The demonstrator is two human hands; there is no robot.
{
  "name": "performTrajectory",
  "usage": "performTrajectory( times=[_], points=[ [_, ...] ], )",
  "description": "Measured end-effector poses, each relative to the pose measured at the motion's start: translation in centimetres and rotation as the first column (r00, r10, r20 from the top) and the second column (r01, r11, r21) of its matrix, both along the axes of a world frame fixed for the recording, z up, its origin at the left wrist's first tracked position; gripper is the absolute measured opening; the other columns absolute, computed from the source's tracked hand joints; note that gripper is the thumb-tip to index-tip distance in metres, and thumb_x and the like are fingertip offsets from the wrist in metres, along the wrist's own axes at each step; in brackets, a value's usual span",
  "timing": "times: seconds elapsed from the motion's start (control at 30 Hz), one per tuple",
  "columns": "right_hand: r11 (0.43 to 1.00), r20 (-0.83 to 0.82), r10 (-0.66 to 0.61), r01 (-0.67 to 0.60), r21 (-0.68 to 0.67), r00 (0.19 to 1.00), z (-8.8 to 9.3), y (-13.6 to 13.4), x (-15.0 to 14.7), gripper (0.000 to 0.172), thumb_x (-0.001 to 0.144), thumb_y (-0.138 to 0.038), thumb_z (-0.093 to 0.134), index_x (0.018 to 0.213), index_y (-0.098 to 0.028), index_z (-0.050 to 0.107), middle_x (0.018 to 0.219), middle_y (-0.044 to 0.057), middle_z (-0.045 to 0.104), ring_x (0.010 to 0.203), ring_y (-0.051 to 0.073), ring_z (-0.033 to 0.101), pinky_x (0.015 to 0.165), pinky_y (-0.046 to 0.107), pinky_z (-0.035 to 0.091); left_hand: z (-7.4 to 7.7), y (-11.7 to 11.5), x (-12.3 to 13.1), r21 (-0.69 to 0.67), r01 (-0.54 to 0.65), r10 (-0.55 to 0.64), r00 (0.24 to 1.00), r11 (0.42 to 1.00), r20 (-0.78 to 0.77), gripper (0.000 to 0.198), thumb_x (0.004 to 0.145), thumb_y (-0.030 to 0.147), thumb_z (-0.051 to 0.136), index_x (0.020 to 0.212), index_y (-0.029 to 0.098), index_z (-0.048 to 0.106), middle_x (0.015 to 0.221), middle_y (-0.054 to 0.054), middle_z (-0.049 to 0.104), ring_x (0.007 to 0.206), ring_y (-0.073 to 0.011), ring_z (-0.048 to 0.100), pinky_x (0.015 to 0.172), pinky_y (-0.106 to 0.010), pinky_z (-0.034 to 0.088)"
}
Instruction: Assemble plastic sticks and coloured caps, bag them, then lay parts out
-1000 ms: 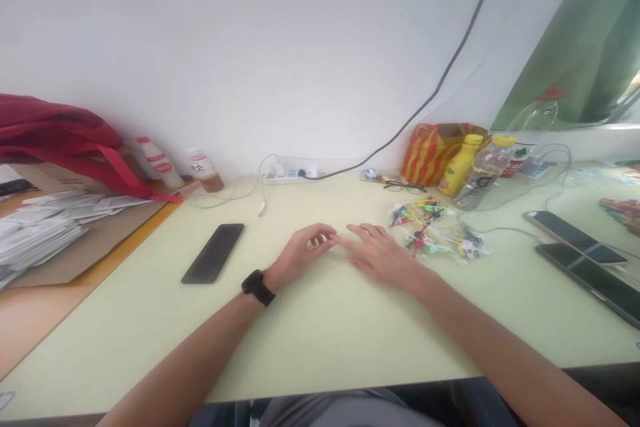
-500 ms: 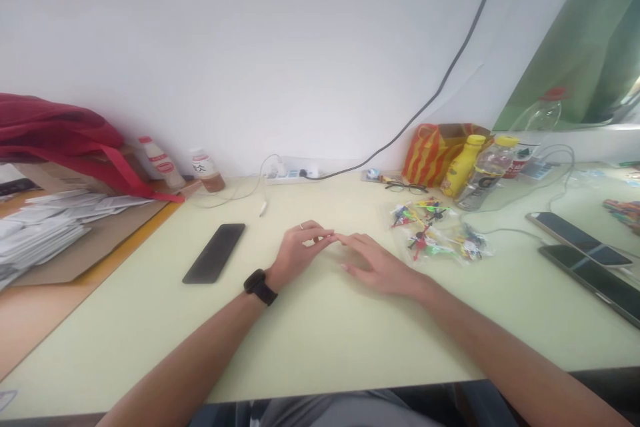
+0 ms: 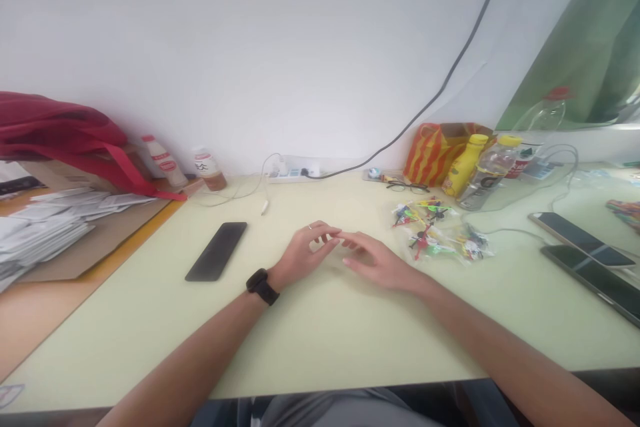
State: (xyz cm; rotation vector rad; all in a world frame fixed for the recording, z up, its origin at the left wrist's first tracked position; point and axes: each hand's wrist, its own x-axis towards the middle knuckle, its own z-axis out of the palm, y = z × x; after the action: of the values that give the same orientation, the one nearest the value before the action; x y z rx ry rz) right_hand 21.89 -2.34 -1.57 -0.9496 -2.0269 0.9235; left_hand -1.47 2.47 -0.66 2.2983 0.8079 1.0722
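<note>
Over the middle of the pale green table (image 3: 310, 347), my left hand (image 3: 306, 252) and my right hand (image 3: 380, 261) meet at the fingertips. My left fingers are loosely curved, with the thumb apart from them; a ring and a black watch (image 3: 263, 287) are on this arm. On my right hand the fingers stretch toward the left ones and the thumb hangs below, apart. Nothing shows in either hand. To the left lies a black phone (image 3: 217, 251). Right of my right hand are clear plastic packets (image 3: 430, 240) of small colourful plastic pieces.
Along the wall stand a power strip (image 3: 293, 173), glasses (image 3: 407, 187), a striped bag (image 3: 425, 153), a yellow bottle (image 3: 464, 167) and clear bottles. Two phones (image 3: 583, 238) lie at right. Paper stacks (image 3: 50, 233) and a red bag (image 3: 60, 127) are at left.
Both hands stay joined at the fingertips and have shifted slightly. My right fingers are a little more bent. The whole view has moved slightly; the objects on the table lie as before.
</note>
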Motion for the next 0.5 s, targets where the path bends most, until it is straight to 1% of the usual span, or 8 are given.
performTrajectory(
  times=[0.1, 0.17, 0.27, 0.33, 0.37, 0.43, 0.5],
  points=[
    [0.992, -0.068, 0.012, -0.021, -0.128, 0.998, 0.4, 0.1, -0.1, 0.048, 0.1, -0.042, 0.062, 0.146, -0.03, 0.056, 0.136, 0.009, 0.062, 0.112, 0.022, 0.064, 0.103, 0.043, 0.053, 0.1, -0.1, 0.1, 0.017, -0.015, 0.014, 1.0, 1.0, 0.024, 0.019, 0.103, 0.033, 0.063, 0.114, 0.024, 0.075, 0.1, -0.006, 0.076, 0.087, -0.0178, 0.067, 0.073, -0.031, 0.052],
    [0.98, -0.097, 0.037, -0.055, -0.191, 0.995, 0.7, 0.1, -0.1, 0.049, 0.1, -0.044, 0.062, 0.147, -0.03, 0.055, 0.131, 0.009, 0.064, 0.109, 0.021, 0.065, 0.1, 0.042, 0.055, 0.0, -0.1, 0.1, 0.032, -0.043, 0.041, 0.997, 0.999, 0.059, 0.017, 0.102, 0.033, 0.064, 0.109, 0.024, 0.077, 0.098, -0.006, 0.076, 0.087, -0.018, 0.068, 0.072, -0.031, 0.052],
    [0.972, -0.115, 0.077, -0.1, -0.211, 0.99, 1.1, 0.1, 0.0, 0.051, 0.101, -0.043, 0.061, 0.15, -0.031, 0.052, 0.126, 0.009, 0.065, 0.108, 0.021, 0.064, 0.097, 0.042, 0.056, -0.1, -0.1, 0.1, 0.07, -0.086, 0.078, 0.991, 0.994, 0.111, 0.014, 0.099, 0.033, 0.069, 0.104, 0.024, 0.078, 0.095, -0.005, 0.077, 0.083, -0.0177, 0.068, 0.07, -0.032, 0.053],
    [0.979, -0.113, 0.085, -0.105, -0.175, 0.99, 1.2, -0.1, 0.0, 0.05, 0.102, -0.041, 0.06, 0.15, -0.031, 0.051, 0.125, 0.009, 0.065, 0.105, 0.02, 0.065, 0.095, 0.041, 0.057, 0.0, -0.3, 0.2, 0.118, -0.109, 0.091, 0.986, 0.987, 0.142, 0.011, 0.098, 0.031, 0.071, 0.103, 0.023, 0.077, 0.091, -0.005, 0.076, 0.08, -0.017, 0.068, 0.07, -0.032, 0.054],
    [0.987, -0.111, 0.081, -0.095, -0.133, 0.991, 1.2, -0.3, -0.1, 0.05, 0.102, -0.039, 0.06, 0.15, -0.03, 0.05, 0.125, 0.009, 0.065, 0.101, 0.02, 0.065, 0.093, 0.041, 0.057, 0.1, -0.5, 0.3, 0.15, -0.118, 0.094, 0.983, 0.982, 0.156, 0.01, 0.098, 0.029, 0.07, 0.102, 0.023, 0.077, 0.09, -0.004, 0.076, 0.078, -0.0166, 0.067, 0.069, -0.032, 0.054],
    [0.998, -0.086, 0.058, -0.059, -0.006, 0.995, 1.1, -0.7, -0.3, 0.055, 0.1, -0.036, 0.062, 0.153, -0.031, 0.046, 0.124, 0.009, 0.064, 0.096, 0.018, 0.064, 0.091, 0.04, 0.058, 0.3, -0.9, 0.5, 0.24, -0.141, 0.098, 0.978, 0.96, 0.183, 0.009, 0.099, 0.026, 0.068, 0.104, 0.023, 0.074, 0.089, -0.004, 0.075, 0.077, -0.0158, 0.068, 0.068, -0.031, 0.055],
    [0.989, -0.025, 0.029, -0.025, 0.148, 0.999, 0.9, -1.3, -0.7, 0.066, 0.098, -0.034, 0.065, 0.158, -0.035, 0.038, 0.123, 0.008, 0.064, 0.09, 0.018, 0.062, 0.088, 0.039, 0.058, 0.4, -1.3, 0.7, 0.361, -0.163, 0.089, 0.973, 0.918, 0.214, 0.012, 0.099, 0.02, 0.066, 0.11, 0.023, 0.071, 0.091, -0.004, 0.074, 0.078, -0.0154, 0.069, 0.067, -0.029, 0.056]
  ],
)
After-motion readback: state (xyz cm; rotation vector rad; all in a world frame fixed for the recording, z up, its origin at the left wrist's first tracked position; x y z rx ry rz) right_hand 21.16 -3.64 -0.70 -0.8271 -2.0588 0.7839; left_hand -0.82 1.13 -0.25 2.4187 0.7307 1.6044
